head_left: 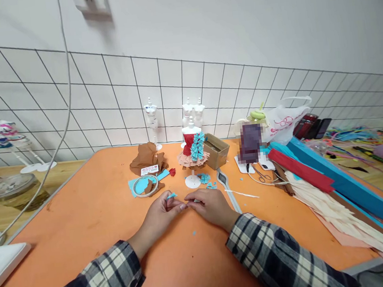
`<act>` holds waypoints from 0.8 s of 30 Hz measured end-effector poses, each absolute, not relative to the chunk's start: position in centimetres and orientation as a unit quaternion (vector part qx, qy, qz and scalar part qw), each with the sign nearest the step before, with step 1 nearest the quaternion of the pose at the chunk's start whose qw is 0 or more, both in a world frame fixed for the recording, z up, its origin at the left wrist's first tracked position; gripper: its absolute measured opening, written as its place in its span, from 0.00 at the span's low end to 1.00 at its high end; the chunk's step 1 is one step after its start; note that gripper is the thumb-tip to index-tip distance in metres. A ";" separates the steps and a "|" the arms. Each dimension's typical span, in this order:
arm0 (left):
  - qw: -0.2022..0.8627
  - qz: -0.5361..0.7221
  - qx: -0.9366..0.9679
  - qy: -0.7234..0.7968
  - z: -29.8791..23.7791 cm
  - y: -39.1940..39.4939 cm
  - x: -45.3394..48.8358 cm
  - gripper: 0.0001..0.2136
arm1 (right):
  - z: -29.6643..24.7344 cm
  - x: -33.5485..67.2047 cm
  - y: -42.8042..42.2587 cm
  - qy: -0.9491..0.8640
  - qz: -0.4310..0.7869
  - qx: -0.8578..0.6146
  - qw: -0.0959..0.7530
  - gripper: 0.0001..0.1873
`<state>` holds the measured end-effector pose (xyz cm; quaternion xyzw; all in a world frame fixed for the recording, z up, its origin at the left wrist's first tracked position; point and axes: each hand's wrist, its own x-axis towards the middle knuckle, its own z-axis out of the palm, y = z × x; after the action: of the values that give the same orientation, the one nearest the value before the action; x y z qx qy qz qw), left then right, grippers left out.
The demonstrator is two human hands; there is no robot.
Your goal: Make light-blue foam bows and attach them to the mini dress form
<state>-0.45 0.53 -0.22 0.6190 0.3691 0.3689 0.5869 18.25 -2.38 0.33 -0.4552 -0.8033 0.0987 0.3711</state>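
Note:
My left hand (164, 210) is closed in a pinch, with a small piece of blue crepe paper (171, 196) at its fingers. My right hand (211, 205) is closed too, its fingertips meeting the left thumb; whatever they pinch is too small to make out. Just beyond the hands stands a miniature dress form (193, 180) on a white base. It wears a red bodice (188, 144), a peach ruffled skirt (189, 159) and a column of blue ruffles (197, 146). Blue paper scraps (204, 177) lie by its base.
Left of the form are brown crepe paper (145, 157) and a tape roll (137, 192). A cardboard box (218, 156), scissors (263, 178) and a grey strap (229, 190) lie to the right. Folded crepe paper (324, 207) covers the right edge. More dress forms (152, 120) stand behind.

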 end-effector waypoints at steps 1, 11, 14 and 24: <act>0.585 0.365 0.623 0.370 -0.3 0.6 -0.4 0.19 | 0.3 18.3 -2.4 -0.808 0.094 -0.450 0.370 0.08; 0.509 0.391 0.651 0.406 0.0 1.0 -1.2 0.14 | 0.3 20.1 -1.9 -0.831 0.092 -0.442 0.325 0.09; 0.502 0.392 0.644 0.424 0.0 1.1 -1.3 0.14 | 0.0 20.4 -1.6 -0.806 0.136 -0.458 0.350 0.09; 0.290 0.426 0.685 0.515 -0.5 2.0 -2.2 0.11 | -0.3 20.4 -1.2 -0.739 0.199 -0.523 0.374 0.10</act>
<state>-2.25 1.97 -0.45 0.6851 0.5146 0.4263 0.2901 20.45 -1.18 -0.29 -0.5231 -0.7394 0.1989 0.3742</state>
